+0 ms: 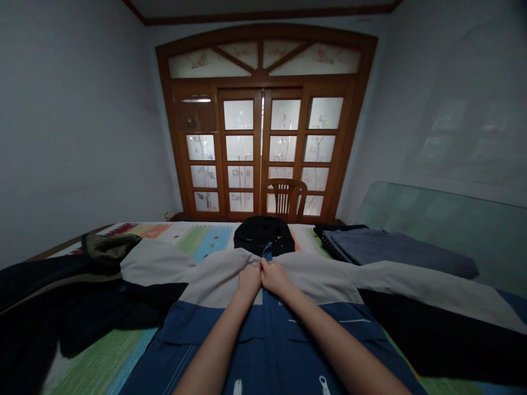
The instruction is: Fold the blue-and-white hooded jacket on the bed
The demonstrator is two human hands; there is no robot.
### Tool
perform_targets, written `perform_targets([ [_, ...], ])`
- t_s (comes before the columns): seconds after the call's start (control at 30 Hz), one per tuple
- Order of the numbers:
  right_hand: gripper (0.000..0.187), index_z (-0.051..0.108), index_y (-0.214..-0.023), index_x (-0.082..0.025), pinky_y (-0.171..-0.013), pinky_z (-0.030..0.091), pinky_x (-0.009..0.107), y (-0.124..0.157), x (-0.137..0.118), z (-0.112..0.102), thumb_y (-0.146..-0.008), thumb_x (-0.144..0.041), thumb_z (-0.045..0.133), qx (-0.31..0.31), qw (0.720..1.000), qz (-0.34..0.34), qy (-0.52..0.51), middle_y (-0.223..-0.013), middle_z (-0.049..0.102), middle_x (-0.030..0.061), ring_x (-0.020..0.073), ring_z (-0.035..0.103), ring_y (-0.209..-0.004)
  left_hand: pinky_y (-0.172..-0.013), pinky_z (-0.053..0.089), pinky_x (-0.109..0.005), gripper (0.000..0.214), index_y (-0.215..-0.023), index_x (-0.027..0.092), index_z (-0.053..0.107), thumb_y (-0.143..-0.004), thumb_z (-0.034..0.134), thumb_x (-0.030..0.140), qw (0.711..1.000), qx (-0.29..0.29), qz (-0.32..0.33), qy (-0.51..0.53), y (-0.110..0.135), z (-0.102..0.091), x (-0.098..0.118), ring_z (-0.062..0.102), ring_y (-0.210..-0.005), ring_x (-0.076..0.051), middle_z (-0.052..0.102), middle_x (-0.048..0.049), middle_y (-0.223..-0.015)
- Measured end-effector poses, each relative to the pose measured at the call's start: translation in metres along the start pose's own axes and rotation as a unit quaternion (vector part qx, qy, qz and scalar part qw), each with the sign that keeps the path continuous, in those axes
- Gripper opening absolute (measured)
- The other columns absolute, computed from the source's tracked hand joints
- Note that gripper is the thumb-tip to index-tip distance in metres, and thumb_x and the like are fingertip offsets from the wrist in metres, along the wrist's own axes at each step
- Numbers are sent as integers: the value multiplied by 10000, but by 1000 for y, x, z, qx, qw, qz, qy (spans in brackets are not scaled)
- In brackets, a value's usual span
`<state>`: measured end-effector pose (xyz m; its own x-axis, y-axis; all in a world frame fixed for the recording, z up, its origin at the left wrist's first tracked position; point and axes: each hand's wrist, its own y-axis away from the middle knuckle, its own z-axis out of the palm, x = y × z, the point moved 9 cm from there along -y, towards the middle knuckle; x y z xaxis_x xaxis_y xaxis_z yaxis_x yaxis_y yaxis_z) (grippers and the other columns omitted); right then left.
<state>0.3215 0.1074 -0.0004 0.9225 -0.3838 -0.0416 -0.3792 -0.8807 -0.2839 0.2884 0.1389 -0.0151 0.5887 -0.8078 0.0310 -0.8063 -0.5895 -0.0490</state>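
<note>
A jacket [321,280] in grey, blue and black lies spread flat on a bed, its black hood [263,233] at the far end and its sleeves stretched out to both sides. My left hand [249,278] and my right hand [275,276] are side by side at the jacket's collar, on the front closure near the top of the zip. Both hands have their fingers curled and pinched on the fabric there. My forearms reach over the blue lower part of the jacket.
A dark garment pile [53,296] lies at the left. Folded grey clothes [382,247] sit at the right by a glass headboard panel [448,230]. A striped colourful sheet [102,362] covers the bed. A wooden chair [285,198] stands before the wooden glazed doors [263,153].
</note>
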Motion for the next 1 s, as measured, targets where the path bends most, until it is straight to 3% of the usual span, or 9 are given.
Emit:
perform_targets([
  [0.37,197,528,-870,-149,-663,350,248,4,10,9,-813,-176,342,27,996,61,-57,-810,628,84,187,566,-770,-645,493,-296,315,-1003,117,523,-847,249,117,998,63,31,-2,-5,3,2,620,-801,-205,633,-124,-853],
  [0.53,243,525,-953,-157,-665,377,208,-2,27,13,-809,-138,331,49,986,115,-108,-862,629,49,147,573,-788,-614,485,-294,305,-967,126,541,-829,269,122,994,108,24,-6,-3,-1,1,614,-773,-206,623,-106,-870],
  [0.6,293,508,-1038,-142,-745,372,195,-6,35,14,-806,-123,332,60,982,132,-123,-960,610,59,137,548,-888,-691,469,-330,283,-939,115,551,-815,297,132,990,135,30,-12,-2,-7,3,579,-870,-230,602,-120,-920],
  [0.7,367,465,-1144,-100,-878,312,196,-13,44,14,-800,-118,340,72,977,152,-131,-1120,545,82,139,462,-1047,-898,352,-393,302,-1047,109,506,-816,322,174,983,171,57,-22,-7,-15,6,452,-1075,-251,538,-132,-1086],
  [0.83,385,469,-1168,-84,-940,265,226,-23,49,16,-809,-149,346,68,976,161,-128,-1220,475,80,166,380,-1136,-1029,164,-379,403,-1217,80,372,-838,260,160,983,151,98,-31,-29,-11,5,258,-1235,-214,364,-130,-1309],
  [1.0,415,413,-1226,-107,-935,276,271,-33,53,24,-832,-210,332,40,979,164,-117,-1282,411,67,181,314,-1185,-977,285,-357,408,-1213,98,395,-821,295,145,991,85,102,-26,-58,3,-9,379,-1171,-201,424,-127,-1269],
])
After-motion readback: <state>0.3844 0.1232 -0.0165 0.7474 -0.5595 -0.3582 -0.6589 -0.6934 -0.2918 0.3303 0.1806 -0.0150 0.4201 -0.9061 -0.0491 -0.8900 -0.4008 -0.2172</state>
